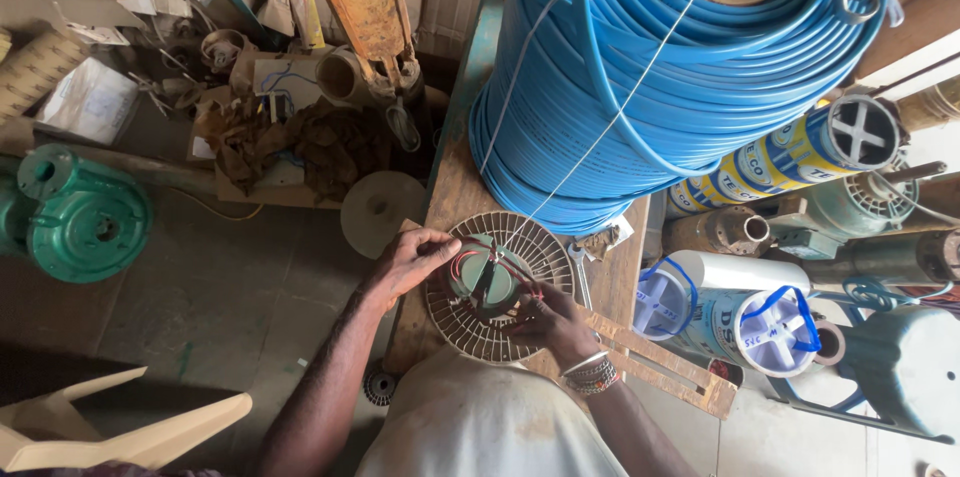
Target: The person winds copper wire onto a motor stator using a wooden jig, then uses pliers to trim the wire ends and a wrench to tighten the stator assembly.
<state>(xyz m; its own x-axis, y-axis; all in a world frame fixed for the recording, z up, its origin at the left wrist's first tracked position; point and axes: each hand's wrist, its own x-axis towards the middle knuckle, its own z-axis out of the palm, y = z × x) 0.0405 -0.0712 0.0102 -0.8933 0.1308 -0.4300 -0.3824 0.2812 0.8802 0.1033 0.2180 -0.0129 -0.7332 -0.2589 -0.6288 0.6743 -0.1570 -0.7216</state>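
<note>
A round cream fan grille [470, 332] lies flat on a worn wooden bench [452, 192]. In its middle sits a pale green fan motor [478, 275] with red wires. My left hand [408, 259] grips the grille's left rim beside the motor. My right hand [551, 321], with bracelets at the wrist, rests on the right side of the motor; its fingers are curled over the wires and grille. What the fingers pinch is hidden.
A big coil of blue hose [680, 57] fills the bench behind the grille. A spanner [581, 272] lies to the right. Rolls of tape-wrapped pipe [760, 322] and pumps sit at right, a green pump casing [85, 222] at left, a cream plastic chair [120, 427] at bottom left.
</note>
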